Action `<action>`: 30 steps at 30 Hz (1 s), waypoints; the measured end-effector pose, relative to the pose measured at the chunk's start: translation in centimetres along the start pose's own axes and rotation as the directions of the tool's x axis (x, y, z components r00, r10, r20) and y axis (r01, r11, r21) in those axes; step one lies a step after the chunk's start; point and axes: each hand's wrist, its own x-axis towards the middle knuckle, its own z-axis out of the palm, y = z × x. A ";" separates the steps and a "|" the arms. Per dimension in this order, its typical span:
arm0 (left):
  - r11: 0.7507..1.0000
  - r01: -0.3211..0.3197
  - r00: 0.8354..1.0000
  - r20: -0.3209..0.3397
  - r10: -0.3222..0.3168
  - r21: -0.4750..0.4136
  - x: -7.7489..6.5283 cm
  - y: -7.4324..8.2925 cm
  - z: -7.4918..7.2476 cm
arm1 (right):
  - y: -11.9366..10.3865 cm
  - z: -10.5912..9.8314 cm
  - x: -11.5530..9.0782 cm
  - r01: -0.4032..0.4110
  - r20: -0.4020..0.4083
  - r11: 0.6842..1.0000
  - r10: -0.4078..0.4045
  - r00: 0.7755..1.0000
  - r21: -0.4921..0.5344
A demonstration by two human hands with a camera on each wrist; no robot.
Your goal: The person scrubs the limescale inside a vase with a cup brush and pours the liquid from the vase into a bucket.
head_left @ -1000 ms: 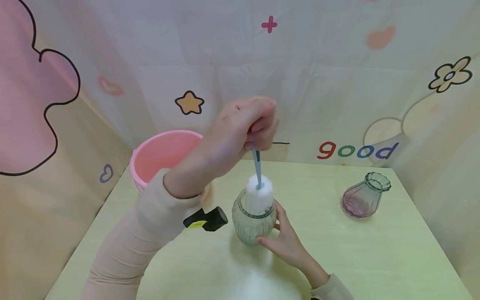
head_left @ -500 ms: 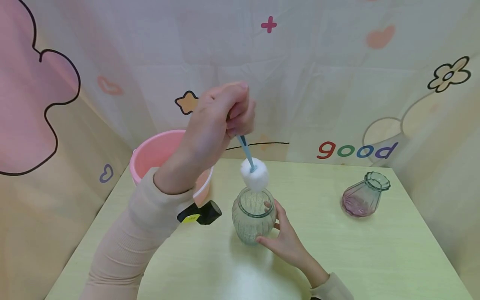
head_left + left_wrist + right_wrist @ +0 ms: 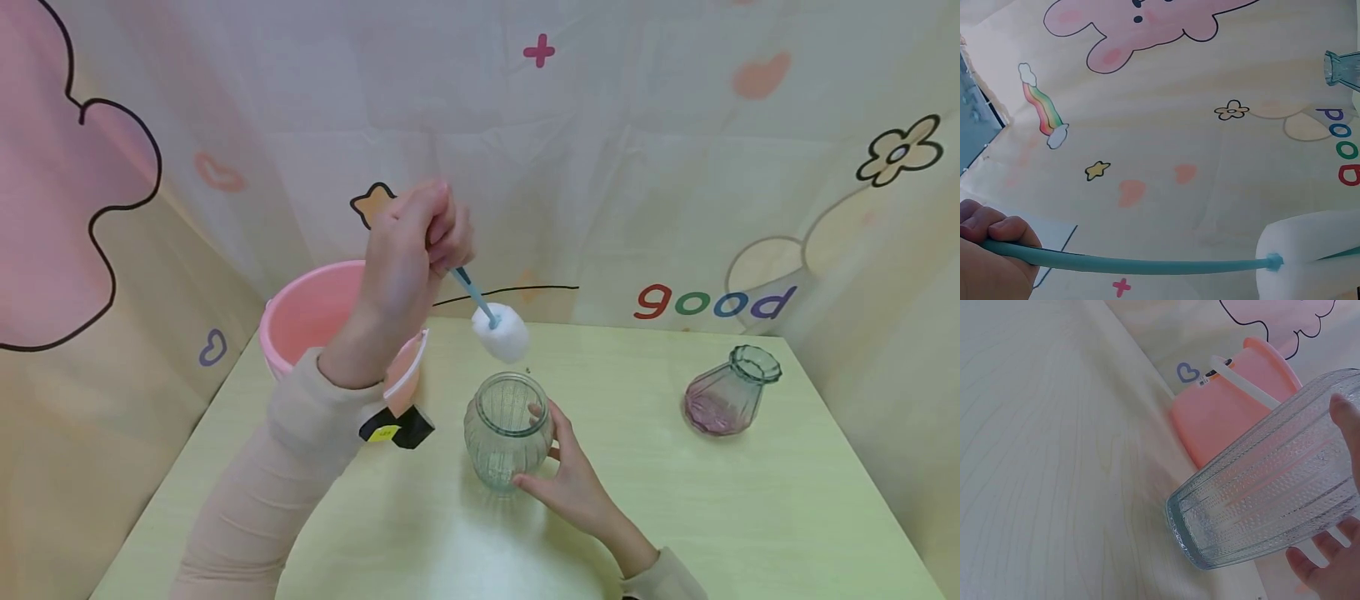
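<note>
My left hand [image 3: 416, 242] grips the blue handle of a sponge bottle brush, whose white sponge head [image 3: 502, 335] hangs tilted in the air above and behind the vase's mouth. In the left wrist view, curled fingers [image 3: 1013, 230] wrap the end of the brush handle [image 3: 1147, 266]. A ribbed, pale green glass vase [image 3: 495, 454] stands upright on the table, its round mouth facing up. My right hand [image 3: 573, 487] holds the vase from its right side, thumb in front and fingers behind. The right wrist view shows the textured glass vase [image 3: 1260, 487] close up.
A pink bucket [image 3: 300, 312] with a white handle stands at the back left, partly hidden by my left arm. A second glass vase [image 3: 723, 396], green above and purple below, sits on the right of the table [image 3: 652, 517]. A printed curtain [image 3: 637, 167] closes the back.
My left hand has drawn the bottle brush up out of the vase and moved it left, tilting the handle. The right hand and the vase have stayed in place.
</note>
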 end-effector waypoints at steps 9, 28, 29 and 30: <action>0.994 0.034 0.999 -0.036 -0.031 0.100 -1.9 -3.5 -1.1 | 0.0 0.0 0.0 -0.003 -0.002 1.000 0.003 1.000 -0.013; 0.955 0.129 0.982 -0.166 -0.086 0.267 -6.5 -10.6 -3.9 | -0.4 0.2 0.0 -0.033 -0.008 0.999 0.033 0.999 -0.013; 0.951 0.124 0.982 -0.170 -0.078 0.284 -6.7 -10.8 -3.9 | -0.3 0.2 0.0 -0.028 -0.010 1.000 0.028 1.000 -0.013; 0.947 0.114 0.983 -0.169 -0.065 0.300 -6.9 -11.0 -3.9 | 0.0 0.2 -0.1 -0.026 -0.012 1.000 0.026 1.000 -0.013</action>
